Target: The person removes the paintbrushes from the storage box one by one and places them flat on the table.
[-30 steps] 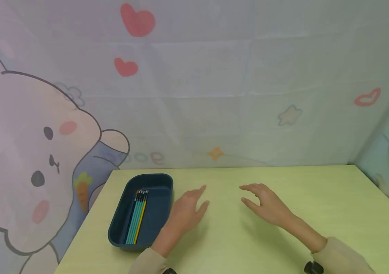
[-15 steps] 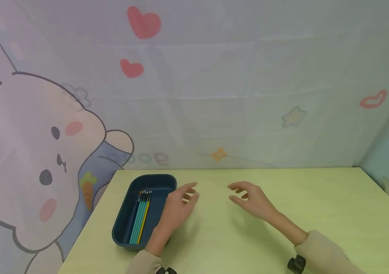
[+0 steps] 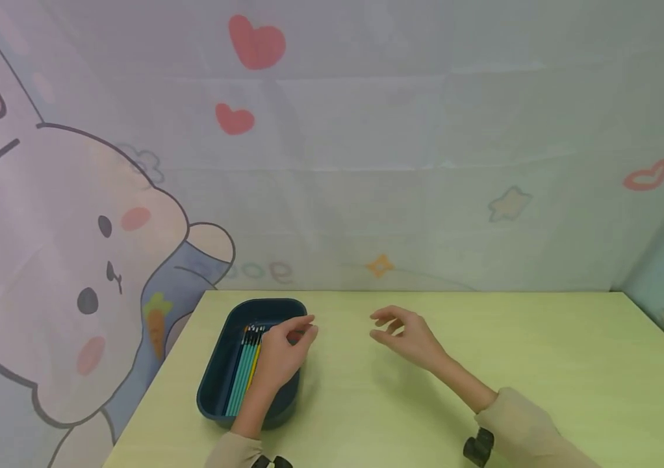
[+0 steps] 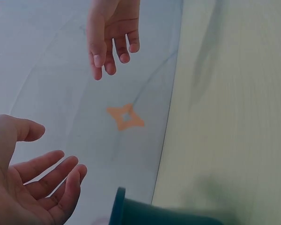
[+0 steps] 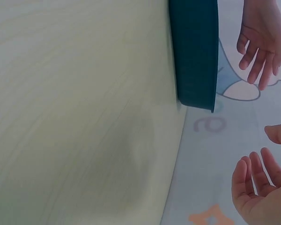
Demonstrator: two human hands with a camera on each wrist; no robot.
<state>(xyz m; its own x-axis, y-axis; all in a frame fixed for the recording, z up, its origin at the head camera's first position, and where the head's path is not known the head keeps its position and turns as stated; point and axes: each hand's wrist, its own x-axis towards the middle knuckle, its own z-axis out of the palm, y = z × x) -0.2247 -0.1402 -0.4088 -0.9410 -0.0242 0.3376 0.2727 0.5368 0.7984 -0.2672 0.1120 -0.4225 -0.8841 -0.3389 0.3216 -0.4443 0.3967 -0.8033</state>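
Note:
My left hand (image 3: 281,354) hovers over the right part of a dark teal tray (image 3: 206,383), its fingers loosely bent and nothing in them. Inside the tray lies a row of thin paintbrushes (image 3: 241,377), several with light teal handles, plus a yellow and a dark one; the left hand and forearm cover part of them. To the right, my right hand (image 3: 410,338) is held above the table with relaxed fingers, holding nothing. In the left wrist view the left hand (image 4: 42,183) shows an unfilled palm, and in the right wrist view so does the right hand (image 5: 262,187).
The pale yellow table (image 3: 513,364) extends well to the right of both hands. Behind it hangs a printed cloth (image 3: 367,162) with hearts and a large rabbit. Dark wrist-worn devices (image 3: 478,447) sit at the sleeves.
Both hands have moved left, the left one from beside the tray to over it. Their fingers have bent a little more. The whole view has shifted slightly; the brushes stay in the tray.

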